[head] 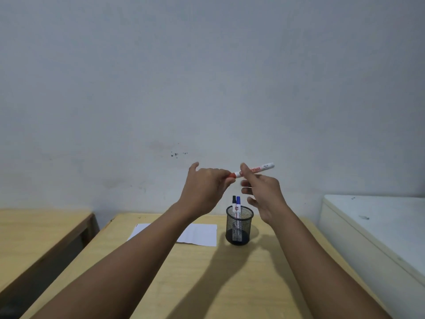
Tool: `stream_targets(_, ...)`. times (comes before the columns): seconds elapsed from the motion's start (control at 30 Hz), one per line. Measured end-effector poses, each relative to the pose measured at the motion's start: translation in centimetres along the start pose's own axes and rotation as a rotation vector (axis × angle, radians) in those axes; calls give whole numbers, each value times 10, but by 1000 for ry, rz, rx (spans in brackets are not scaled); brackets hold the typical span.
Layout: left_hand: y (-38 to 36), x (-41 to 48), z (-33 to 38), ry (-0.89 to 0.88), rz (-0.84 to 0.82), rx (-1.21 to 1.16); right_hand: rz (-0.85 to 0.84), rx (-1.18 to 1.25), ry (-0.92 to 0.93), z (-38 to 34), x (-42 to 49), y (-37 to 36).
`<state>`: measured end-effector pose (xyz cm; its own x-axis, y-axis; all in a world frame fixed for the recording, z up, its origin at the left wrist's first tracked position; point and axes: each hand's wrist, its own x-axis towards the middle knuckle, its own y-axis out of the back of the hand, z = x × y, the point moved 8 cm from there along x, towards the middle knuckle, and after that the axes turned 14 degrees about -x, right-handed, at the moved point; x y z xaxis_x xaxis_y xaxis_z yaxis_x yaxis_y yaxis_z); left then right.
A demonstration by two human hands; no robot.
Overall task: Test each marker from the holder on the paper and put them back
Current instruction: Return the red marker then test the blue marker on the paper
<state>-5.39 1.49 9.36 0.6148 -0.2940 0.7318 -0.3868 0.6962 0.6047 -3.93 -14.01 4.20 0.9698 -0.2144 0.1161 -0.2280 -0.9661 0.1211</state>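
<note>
I hold a white marker with a red cap (259,169) level in the air above the table. My left hand (204,189) pinches its red cap end. My right hand (262,194) grips the white barrel with thumb and forefinger, the other fingers spread. Below them stands a black mesh holder (239,226) with a black-capped marker (234,202) and a blue-capped marker (238,202) upright in it. A white sheet of paper (197,234) lies flat to the left of the holder, partly hidden by my left forearm.
The wooden table (207,279) runs toward a pale wall. A second wooden desk (34,231) sits at the left across a gap. A white cabinet top (379,226) borders the right side.
</note>
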Motion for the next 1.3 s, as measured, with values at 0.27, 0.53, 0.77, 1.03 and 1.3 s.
stream_targets(0.27,-45,36,-19,164,-138,-152,184,-519,334,6,17,28)
stream_targets(0.53,-98,66,-50,275,-134,-232,137,-582,386,26,70,27)
stream_targets(0.77,-155,55,-111,400,-306,-81,41,-701,226,84,108,13)
stream_targets(1.03,-195,49,-136,453,-478,-72,16,-889,231,115,126,8)
stream_targets(1.3,-187,62,-125,436,-360,-182,84,-793,231,107,127,18)
